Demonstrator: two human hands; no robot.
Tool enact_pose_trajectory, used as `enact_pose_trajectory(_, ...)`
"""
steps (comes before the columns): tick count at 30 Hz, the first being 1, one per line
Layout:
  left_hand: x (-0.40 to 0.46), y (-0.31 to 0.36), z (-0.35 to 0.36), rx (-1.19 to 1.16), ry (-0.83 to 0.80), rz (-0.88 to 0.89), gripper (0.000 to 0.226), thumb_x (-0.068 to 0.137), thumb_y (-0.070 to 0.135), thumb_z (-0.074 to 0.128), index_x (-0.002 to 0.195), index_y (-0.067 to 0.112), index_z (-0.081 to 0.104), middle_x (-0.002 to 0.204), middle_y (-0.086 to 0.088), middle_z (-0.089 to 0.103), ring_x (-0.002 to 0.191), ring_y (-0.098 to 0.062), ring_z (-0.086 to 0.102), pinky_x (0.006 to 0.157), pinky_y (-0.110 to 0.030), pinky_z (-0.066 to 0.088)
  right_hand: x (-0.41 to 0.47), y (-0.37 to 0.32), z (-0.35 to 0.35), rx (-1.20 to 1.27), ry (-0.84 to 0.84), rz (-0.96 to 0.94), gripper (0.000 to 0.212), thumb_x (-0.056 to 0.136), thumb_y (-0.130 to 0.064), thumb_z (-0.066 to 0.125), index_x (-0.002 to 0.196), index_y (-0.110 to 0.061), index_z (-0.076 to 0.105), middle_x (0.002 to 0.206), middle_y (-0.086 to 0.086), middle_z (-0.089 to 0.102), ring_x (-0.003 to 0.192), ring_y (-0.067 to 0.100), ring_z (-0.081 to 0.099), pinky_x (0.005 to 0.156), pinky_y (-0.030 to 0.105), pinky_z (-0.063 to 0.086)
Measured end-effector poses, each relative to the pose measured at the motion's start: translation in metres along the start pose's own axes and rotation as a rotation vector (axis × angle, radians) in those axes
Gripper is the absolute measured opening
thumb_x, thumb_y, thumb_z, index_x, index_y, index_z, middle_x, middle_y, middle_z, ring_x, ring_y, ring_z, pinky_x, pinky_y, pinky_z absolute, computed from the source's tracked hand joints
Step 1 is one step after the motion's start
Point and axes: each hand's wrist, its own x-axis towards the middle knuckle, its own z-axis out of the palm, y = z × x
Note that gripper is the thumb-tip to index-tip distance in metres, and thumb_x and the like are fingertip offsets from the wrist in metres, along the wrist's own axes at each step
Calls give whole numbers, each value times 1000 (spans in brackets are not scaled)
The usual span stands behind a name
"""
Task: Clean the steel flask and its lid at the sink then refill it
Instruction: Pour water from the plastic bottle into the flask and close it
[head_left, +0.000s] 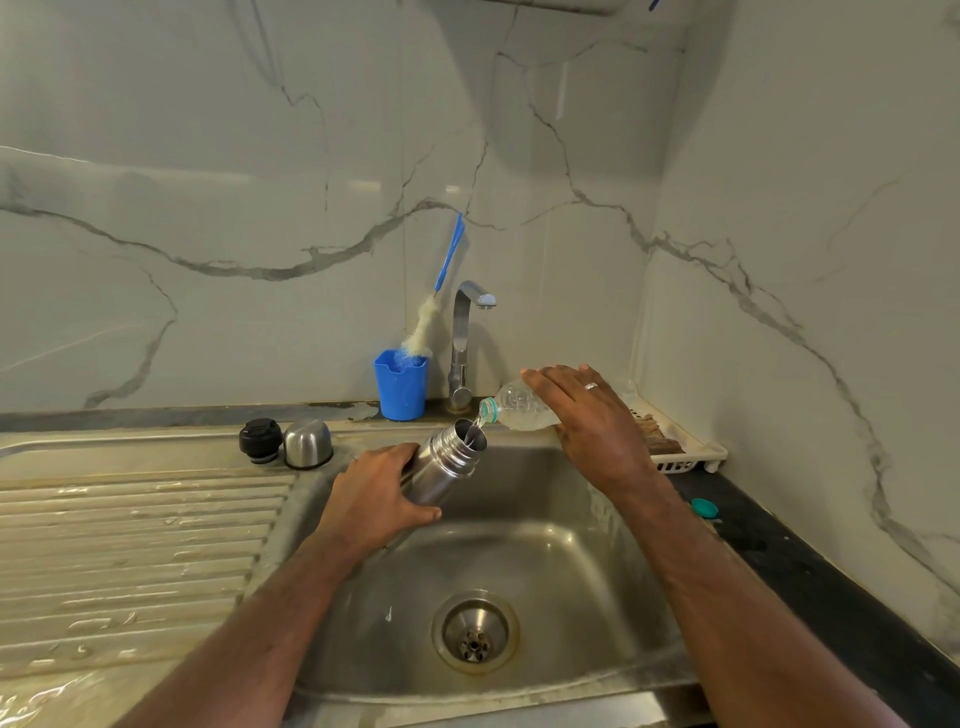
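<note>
My left hand (376, 491) grips the steel flask (449, 460) around its body and holds it tilted over the sink basin (519, 561), open mouth up and to the right. My right hand (592, 415) holds a clear plastic water bottle (514, 405) tipped on its side, neck at the flask's mouth. A thin stream of water runs from the bottle into the flask. The black stopper (261, 439) and the steel cup lid (307, 443) stand side by side on the sink's back ledge, left of the flask.
A blue cup (401, 385) with a blue-handled bottle brush (434, 312) stands beside the tap (465, 338). A white rack (680, 447) sits in the right corner. A teal bottle cap (705, 508) lies on the dark counter. The ribbed drainboard (130, 545) spreads left.
</note>
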Motion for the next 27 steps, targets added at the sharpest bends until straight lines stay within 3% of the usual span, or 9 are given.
enact_pose_trajectory(14,0,0,0,13,1,1,68,65,56,85,120,26,60,110,7,67,92,-11,56,82,-33,50,0,1,-1,12,-1,1,88,69,18,72,145,-18,48,134,3,59,124,27,57,115,47,39)
enact_pose_trajectory(19,0,1,0,20,7,5,67,65,55,86,120,25,60,110,7,66,91,-9,53,76,-28,41,0,2,0,7,-2,1,87,69,17,72,145,-18,48,134,2,59,124,27,57,115,45,38)
enact_pose_trajectory(27,1,1,0,17,0,-2,67,65,55,85,121,26,60,109,7,66,91,-9,54,80,-31,46,0,2,-1,-5,-1,1,89,68,18,72,146,-19,48,134,2,59,124,26,57,115,45,38)
